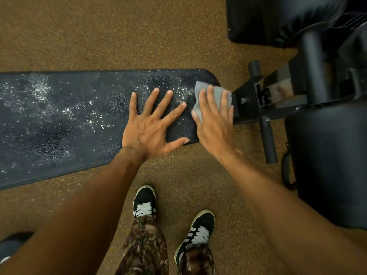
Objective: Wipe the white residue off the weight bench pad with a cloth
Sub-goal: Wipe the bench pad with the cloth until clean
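Speckled brown floor (99, 36). Black bench pad (69, 126) lies across it, its right end by a black metal frame (256, 104). Left hand (153, 126) flat on pad, fingers spread. Right hand (215, 124) just beside it, fingers straight, pressing grey cloth (217, 94) onto the pad's rounded end (cloth bunched). White residue (39, 90) speckles the pad leftward.

hands (148, 129) (213, 124) 2 | cloth (201, 87) 1 | bench pad (69, 116) 1 | shoes (144, 201) (195, 233) 2 (one pair)
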`<state>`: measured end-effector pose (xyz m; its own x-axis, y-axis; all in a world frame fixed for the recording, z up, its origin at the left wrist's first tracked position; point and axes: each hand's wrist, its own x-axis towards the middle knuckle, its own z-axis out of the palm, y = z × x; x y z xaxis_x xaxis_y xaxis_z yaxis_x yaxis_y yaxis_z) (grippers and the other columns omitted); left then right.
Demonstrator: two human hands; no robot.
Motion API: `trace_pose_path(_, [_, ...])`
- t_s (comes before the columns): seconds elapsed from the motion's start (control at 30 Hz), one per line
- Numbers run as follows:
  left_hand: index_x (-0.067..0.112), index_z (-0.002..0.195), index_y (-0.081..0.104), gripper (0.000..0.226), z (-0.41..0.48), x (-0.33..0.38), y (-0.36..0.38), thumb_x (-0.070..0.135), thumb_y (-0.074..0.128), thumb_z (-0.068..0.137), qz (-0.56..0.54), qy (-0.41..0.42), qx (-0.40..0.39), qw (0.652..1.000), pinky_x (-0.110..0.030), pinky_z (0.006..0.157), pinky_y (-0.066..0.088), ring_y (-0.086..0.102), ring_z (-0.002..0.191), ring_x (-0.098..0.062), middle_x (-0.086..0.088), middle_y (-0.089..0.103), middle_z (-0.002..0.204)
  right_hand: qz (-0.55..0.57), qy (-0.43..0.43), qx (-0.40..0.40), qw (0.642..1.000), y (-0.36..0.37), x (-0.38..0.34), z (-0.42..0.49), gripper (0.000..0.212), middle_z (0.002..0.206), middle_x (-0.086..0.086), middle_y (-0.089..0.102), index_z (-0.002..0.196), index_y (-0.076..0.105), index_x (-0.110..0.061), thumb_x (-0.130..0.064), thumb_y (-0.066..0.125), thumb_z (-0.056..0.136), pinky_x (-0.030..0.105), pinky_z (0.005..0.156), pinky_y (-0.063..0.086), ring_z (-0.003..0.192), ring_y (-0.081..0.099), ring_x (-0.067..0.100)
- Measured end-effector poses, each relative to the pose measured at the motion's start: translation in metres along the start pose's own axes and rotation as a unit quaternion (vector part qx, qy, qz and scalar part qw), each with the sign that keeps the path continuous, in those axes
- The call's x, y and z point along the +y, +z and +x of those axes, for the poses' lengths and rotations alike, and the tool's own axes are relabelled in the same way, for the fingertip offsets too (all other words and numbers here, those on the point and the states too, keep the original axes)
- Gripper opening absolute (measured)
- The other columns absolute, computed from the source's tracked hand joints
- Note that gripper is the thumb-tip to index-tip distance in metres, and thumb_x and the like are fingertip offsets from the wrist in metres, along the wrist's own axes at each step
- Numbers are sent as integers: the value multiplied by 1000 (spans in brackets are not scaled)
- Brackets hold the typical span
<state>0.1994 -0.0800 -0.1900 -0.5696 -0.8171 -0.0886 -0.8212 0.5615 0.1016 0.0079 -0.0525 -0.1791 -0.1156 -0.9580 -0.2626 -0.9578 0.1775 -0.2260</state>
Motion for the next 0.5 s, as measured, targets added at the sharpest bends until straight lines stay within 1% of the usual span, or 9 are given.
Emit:
trace_pose_path(0.07, [42,160,12,91,0,0,0,90,20,83,2,1,0,1000,-72,116,7,5,157,-32,-4,13,170,-18,-52,-11,998,1,23,-28,66,169,1,1,160,8,-21,-34,42,105,61,122,17,154,-5,37])
trace_pose_path(0.13, [42,160,12,91,0,0,0,90,20,83,3,1,2,1000,-72,116,7,5,157,-32,-4,13,170,11,-29,-18,999,0,33,-33,71,169,3,-3,160,7,-24,-24,49,103,53,122,26,154,4,38])
trace_pose_path(0.17, [42,160,12,91,0,0,0,90,21,83,3,1,2,1000,-72,116,7,5,157,-32,-4,13,170,28,-7,-10,1000,-2,30,-29,70,169,6,-3,160,9,-24,-22,49,103,47,119,31,152,14,38])
trace_pose_path(0.23, [42,160,13,91,-1,0,0,90,21,83,3,-1,4,1000,-72,117,7,5,157,-32,-4,13,170,60,36,23,997,-7,21,-13,63,167,11,6,159,19,-22,-21,48,104,40,109,40,143,35,37])
trace_pose_path(0.33, [42,160,14,91,-1,0,1,90,22,83,4,0,6,1000,-72,117,6,6,157,-32,-3,14,170,107,110,80,985,-26,11,21,56,160,8,31,155,32,-15,-16,49,102,32,103,39,131,48,31])
trace_pose_path(0.37, [42,160,14,91,-1,0,1,90,22,83,5,0,6,1000,-71,117,6,6,157,-32,-3,14,170,118,117,96,981,-31,10,32,53,158,7,35,154,34,-13,-17,48,103,31,104,38,132,47,29])
trace_pose_path(0.4, [42,160,14,91,-1,-1,1,90,22,83,5,0,7,1000,-71,117,6,6,157,-32,-3,14,170,127,102,101,982,-32,9,43,52,159,6,34,155,33,-14,-20,46,104,31,107,35,136,45,28])
trace_pose_path(0.43, [42,160,14,91,-1,-1,1,90,23,83,5,-2,8,1000,-71,117,6,6,157,-32,-3,15,170,123,65,89,986,-32,7,51,53,162,7,30,156,31,-16,-25,44,105,33,112,31,141,39,29])
trace_pose_path(0.5, [42,160,15,91,0,-1,2,90,23,83,0,-1,9,1000,-71,117,6,7,157,-32,-3,15,169,79,-5,32,996,-23,7,54,57,167,5,15,159,21,-23,-36,38,106,41,120,21,151,20,34])
